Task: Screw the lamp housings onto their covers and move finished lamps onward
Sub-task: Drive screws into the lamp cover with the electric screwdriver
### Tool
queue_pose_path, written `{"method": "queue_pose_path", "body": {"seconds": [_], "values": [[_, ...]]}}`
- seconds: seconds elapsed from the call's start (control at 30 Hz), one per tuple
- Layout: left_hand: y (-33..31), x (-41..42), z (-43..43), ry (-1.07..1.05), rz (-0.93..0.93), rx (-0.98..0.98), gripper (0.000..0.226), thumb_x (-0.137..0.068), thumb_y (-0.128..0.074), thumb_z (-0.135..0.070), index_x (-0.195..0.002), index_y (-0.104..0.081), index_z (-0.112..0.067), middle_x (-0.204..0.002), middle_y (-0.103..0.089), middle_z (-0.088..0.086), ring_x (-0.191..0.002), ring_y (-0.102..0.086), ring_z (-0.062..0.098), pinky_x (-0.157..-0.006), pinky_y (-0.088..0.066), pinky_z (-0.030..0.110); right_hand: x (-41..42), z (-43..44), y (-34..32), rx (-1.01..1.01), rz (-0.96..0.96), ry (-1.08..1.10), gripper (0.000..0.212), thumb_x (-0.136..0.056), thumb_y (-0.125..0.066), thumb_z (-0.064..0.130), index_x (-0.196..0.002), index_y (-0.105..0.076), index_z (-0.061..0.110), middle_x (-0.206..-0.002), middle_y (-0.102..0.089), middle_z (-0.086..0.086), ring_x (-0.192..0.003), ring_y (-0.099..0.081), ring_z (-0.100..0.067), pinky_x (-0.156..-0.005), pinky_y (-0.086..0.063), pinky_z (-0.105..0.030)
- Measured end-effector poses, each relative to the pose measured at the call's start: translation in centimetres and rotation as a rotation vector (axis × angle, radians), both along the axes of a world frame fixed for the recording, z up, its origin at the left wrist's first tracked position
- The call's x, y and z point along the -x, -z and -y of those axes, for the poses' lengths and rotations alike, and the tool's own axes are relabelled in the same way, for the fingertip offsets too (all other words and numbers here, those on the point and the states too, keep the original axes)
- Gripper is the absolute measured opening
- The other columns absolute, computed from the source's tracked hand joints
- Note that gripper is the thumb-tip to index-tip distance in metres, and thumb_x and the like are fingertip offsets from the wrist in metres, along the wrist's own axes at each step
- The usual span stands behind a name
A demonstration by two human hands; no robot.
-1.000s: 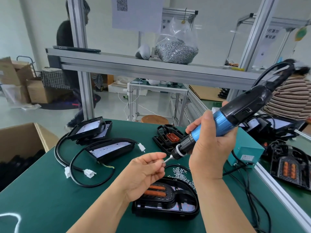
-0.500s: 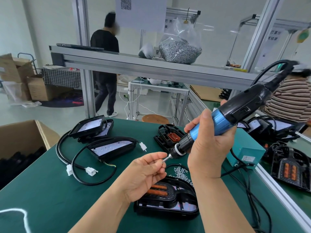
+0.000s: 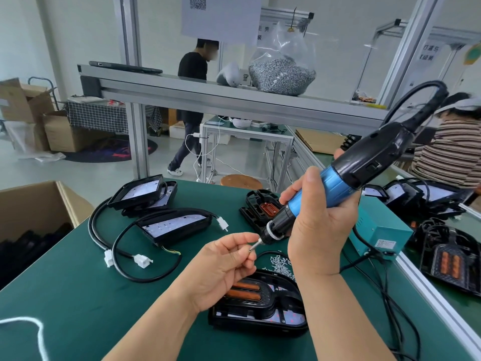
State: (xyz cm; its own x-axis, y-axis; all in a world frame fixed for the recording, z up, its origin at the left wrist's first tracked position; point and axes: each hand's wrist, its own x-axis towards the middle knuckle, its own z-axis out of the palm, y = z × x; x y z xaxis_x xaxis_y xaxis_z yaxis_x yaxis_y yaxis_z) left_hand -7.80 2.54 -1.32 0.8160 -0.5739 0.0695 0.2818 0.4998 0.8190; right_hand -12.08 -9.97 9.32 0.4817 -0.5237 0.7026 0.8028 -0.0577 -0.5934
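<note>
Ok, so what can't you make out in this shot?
Head view only:
- Whether a screw is loaded: the left hand pinches the bit tip and covers it.
- Lamp: both forearms hide its left end and right side.
- Box: cut off by the left edge, contents too dark.
- Screwdriver: blue grip partly under the right hand.

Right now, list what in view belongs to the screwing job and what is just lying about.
In the job: screwdriver in the right hand; screw pinched by the left hand at the bit; loose screws; lamp under the hands.
Lying about: cardboard box; tablet on the shelf; stool; white cord.
</note>
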Motion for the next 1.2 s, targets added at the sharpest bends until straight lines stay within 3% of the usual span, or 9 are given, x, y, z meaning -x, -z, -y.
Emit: {"method": "queue_pose_path", "body": {"seconds": [0.07, 0.17, 0.23, 0.37, 0.47, 0.6, 0.9, 1.13, 1.2], "values": [[-0.1, 0.1, -0.6, -0.050, 0.110, -0.146, 0.022, -0.089, -0.063, -0.009, -0.100, -0.078, -0.021, -0.085, -0.071, 0.004, -0.074, -0.064, 0.012, -0.076, -0.055, 0.024, 0.1, -0.1, 0.0, 0.004, -0.003, 0.002, 0.032, -0.088, -0.063, 0.029, -0.089, -0.060, 0.061, -0.060, -0.059, 0.003, -0.054, -0.059, -0.014, -0.061, -0.052, -0.021], [-0.2, -0.4, -1.7, -0.354, 0.382, -0.652, 0.019, -0.094, -0.063, -0.029, -0.098, -0.074, -0.044, -0.098, -0.074, -0.018, -0.089, -0.066, -0.004, -0.079, -0.048, 0.017, 0.3, -0.3, 0.1, -0.005, -0.020, -0.001, 0.030, -0.087, -0.064, 0.030, -0.090, -0.060, 0.060, -0.062, -0.059, -0.001, -0.054, -0.059, -0.015, -0.061, -0.052, -0.022], [-0.1, -0.5, -2.3, -0.580, 0.369, -0.900, 0.014, -0.093, -0.057, -0.043, -0.089, -0.069, -0.048, -0.082, -0.068, -0.031, -0.075, -0.061, -0.012, -0.069, -0.044, 0.017, 0.5, -0.6, 0.5, -0.008, -0.040, -0.033, 0.029, -0.086, -0.064, 0.030, -0.090, -0.061, 0.058, -0.069, -0.057, -0.012, -0.054, -0.059, -0.015, -0.061, -0.052, -0.022], [1.6, -0.2, -1.7, -0.493, 0.317, -1.156, 0.023, -0.093, -0.051, -0.050, -0.089, -0.067, -0.034, -0.075, -0.067, -0.016, -0.067, -0.057, -0.005, -0.060, -0.041, 0.018, 0.7, -2.1, 1.7, 0.038, -0.129, -0.118, 0.019, -0.084, -0.067, 0.031, -0.094, -0.061, 0.046, -0.074, -0.056, -0.025, -0.054, -0.059, -0.014, -0.059, -0.052, -0.020], [1.6, 0.1, -1.4, -0.394, 0.300, -1.156, 0.017, -0.088, -0.051, -0.035, -0.078, -0.064, -0.028, -0.058, -0.061, -0.014, -0.044, -0.046, 0.000, -0.045, -0.035, 0.017, 0.8, -3.2, 2.7, 0.094, -0.190, -0.207, 0.016, -0.082, -0.068, 0.031, -0.094, -0.060, 0.037, -0.076, -0.055, -0.032, -0.055, -0.059, -0.014, -0.060, -0.052, -0.019], [1.1, 0.3, -1.3, -0.383, 0.331, -1.161, 0.024, -0.079, -0.050, -0.011, -0.061, -0.048, -0.027, -0.041, -0.052, -0.021, -0.035, -0.043, -0.003, -0.034, -0.026, 0.011, 0.8, -3.9, 3.3, 0.166, -0.242, -0.277, 0.014, -0.080, -0.068, 0.035, -0.091, -0.060, 0.038, -0.067, -0.057, -0.020, -0.056, -0.059, -0.015, -0.061, -0.052, -0.020], [2.0, 0.3, -1.3, -0.515, 0.392, -0.927, 0.024, -0.082, -0.055, -0.025, -0.079, -0.064, -0.047, -0.059, -0.060, -0.022, -0.047, -0.048, -0.003, -0.044, -0.031, 0.009, 1.0, -3.8, 3.7, 0.217, -0.279, -0.297, 0.020, -0.080, -0.068, 0.037, -0.096, -0.058, 0.031, -0.068, -0.057, -0.023, -0.056, -0.060, -0.015, -0.062, -0.051, -0.020], [2.7, -0.4, -1.3, -0.495, 0.459, -1.015, 0.056, -0.084, -0.052, -0.011, -0.061, -0.055, -0.062, -0.046, -0.052, -0.026, -0.040, -0.044, 0.001, -0.039, -0.031, 0.010, 1.5, -4.2, 5.2, 0.259, -0.313, -0.279, 0.021, -0.078, -0.070, 0.036, -0.095, -0.059, 0.032, -0.068, -0.060, -0.018, -0.063, -0.060, -0.030, -0.066, -0.054, -0.026], [3.0, -0.7, -1.2, -0.492, 0.499, -1.077, 0.044, -0.085, -0.052, -0.016, -0.063, -0.056, -0.054, -0.050, -0.053, -0.025, -0.045, -0.044, 0.003, -0.043, -0.033, 0.012, 1.6, -4.4, 5.6, 0.268, -0.329, -0.263, 0.023, -0.076, -0.070, 0.037, -0.096, -0.059, 0.034, -0.071, -0.060, -0.019, -0.068, -0.059, -0.035, -0.069, -0.056, -0.031]]}}
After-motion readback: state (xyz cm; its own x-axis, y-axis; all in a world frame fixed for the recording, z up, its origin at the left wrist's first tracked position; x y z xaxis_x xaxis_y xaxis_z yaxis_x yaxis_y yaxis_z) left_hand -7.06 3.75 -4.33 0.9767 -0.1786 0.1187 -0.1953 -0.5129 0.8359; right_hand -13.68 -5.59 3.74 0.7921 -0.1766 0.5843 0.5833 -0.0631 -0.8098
